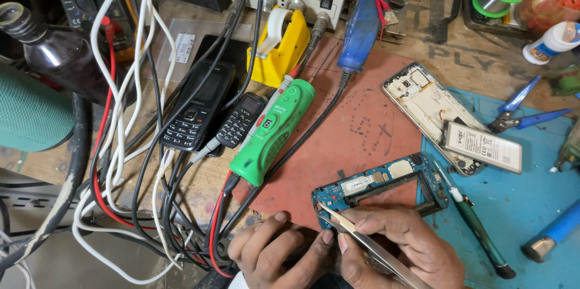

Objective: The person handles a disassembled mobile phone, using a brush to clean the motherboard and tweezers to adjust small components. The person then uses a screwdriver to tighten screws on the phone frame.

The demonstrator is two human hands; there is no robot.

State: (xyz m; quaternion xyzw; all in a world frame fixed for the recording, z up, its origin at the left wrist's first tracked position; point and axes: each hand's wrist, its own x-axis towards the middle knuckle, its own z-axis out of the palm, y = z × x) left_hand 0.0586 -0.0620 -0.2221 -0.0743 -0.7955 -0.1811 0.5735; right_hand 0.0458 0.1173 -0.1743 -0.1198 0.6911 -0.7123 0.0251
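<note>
Bench: cluttered wooden worktop [447, 53] with a red mat, cables crowding the left.
Blue phone circuit board [380, 185]: lying near centre, braced for probing.
Right hand [399, 246]: pinching slim metal tweezers [362, 243] onto the board's near-left corner.
Left hand [275, 253]: curled closed beside it, holding nothing visible, steadying.

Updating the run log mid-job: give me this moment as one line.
right hand: holds tweezers, tips at circuit board corner | left hand: beside board, holding nothing visible | screwdriver on blue mat

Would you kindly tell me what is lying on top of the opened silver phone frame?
A white rectangular battery lies across the lower end of the opened silver phone frame. Whatever sits beneath the battery is covered.
</note>
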